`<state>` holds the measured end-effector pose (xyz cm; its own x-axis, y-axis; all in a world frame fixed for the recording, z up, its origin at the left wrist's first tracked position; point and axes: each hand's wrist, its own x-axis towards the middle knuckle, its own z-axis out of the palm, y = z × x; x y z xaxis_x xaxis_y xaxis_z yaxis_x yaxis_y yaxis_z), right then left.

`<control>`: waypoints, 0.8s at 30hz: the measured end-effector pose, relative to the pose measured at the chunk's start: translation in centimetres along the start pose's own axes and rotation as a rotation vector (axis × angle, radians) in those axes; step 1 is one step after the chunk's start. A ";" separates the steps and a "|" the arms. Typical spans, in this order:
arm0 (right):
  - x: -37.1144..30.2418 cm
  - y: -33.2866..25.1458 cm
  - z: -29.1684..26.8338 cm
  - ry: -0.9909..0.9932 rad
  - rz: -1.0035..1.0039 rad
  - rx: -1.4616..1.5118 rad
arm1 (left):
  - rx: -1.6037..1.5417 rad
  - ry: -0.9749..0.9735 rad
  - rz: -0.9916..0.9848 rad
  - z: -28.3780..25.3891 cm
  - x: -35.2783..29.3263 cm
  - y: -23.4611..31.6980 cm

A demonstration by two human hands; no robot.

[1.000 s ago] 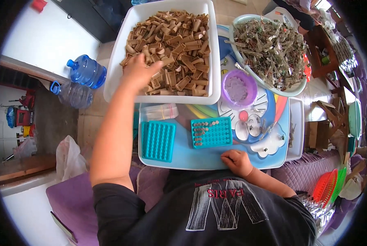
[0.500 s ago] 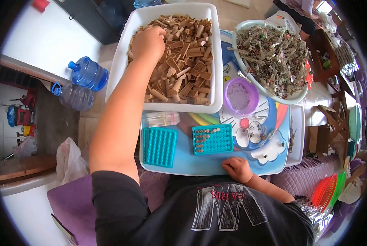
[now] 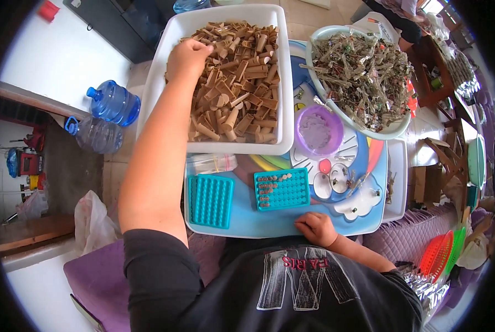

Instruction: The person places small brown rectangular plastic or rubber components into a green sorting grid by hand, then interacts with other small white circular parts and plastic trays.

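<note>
My left hand point(image 3: 186, 60) is over the left part of a white tub point(image 3: 285, 83) heaped with short brown half-tube pieces point(image 3: 239, 91). Its fingers are pinched together at the pile; whatever they may hold is too small to make out. Close to the table's front edge, my right hand point(image 3: 316, 228) rests with curled fingers, their inside hidden. Just beyond it lies a teal tray with holes point(image 3: 292, 196), several small round pieces point(image 3: 265, 188) filling holes on its left side and along its far row. Left of that are stacked teal trays point(image 3: 210, 202).
A purple bowl point(image 3: 339, 133) with whitish contents sits beside the tub. Behind it, a pale basin point(image 3: 388, 134) is piled with crinkled clear-wrapped items. A clear plastic packet point(image 3: 211, 163) lies by the tub. Water bottles point(image 3: 117, 103) stand on the left floor. Another person point(image 3: 405, 27) is at the far right.
My left hand stays at the pile, its fingers now closer together. The whole scene has shifted slightly left in the picture. My right hand keeps its place at the table edge.
</note>
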<state>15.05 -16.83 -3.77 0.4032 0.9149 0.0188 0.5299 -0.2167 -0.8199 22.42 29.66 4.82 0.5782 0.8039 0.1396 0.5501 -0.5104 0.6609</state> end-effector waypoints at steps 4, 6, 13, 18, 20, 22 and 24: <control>0.0 0.0 0.2 0.010 0.008 0.001 | -0.468 0.097 0.132 -3.6 -2.6 0.5; 0.5 -0.8 -0.9 0.000 -0.014 0.047 | -0.718 -0.076 0.147 -6.1 -7.3 3.6; 3.2 -6.2 -1.8 0.403 0.073 0.467 | -0.551 -0.820 0.176 -5.6 -26.7 4.5; 2.3 -5.3 -0.5 0.148 0.317 0.796 | -0.852 -0.829 -0.148 -2.0 -32.7 2.3; 2.3 -5.5 0.3 0.202 0.375 0.964 | -1.249 -0.751 -0.352 -0.8 -34.4 1.9; 2.4 -5.9 0.4 0.205 0.410 0.983 | -1.276 -0.713 -0.382 0.2 -35.8 1.8; 2.2 -5.8 0.6 0.196 0.439 0.999 | -1.339 -0.673 -0.452 1.0 -36.5 1.3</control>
<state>12.42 -13.35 0.70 0.5661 0.7372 -0.3689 -0.4927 -0.0562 -0.8684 2.63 -0.61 -0.13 0.8733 0.3443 -0.3447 0.0414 0.6526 0.7566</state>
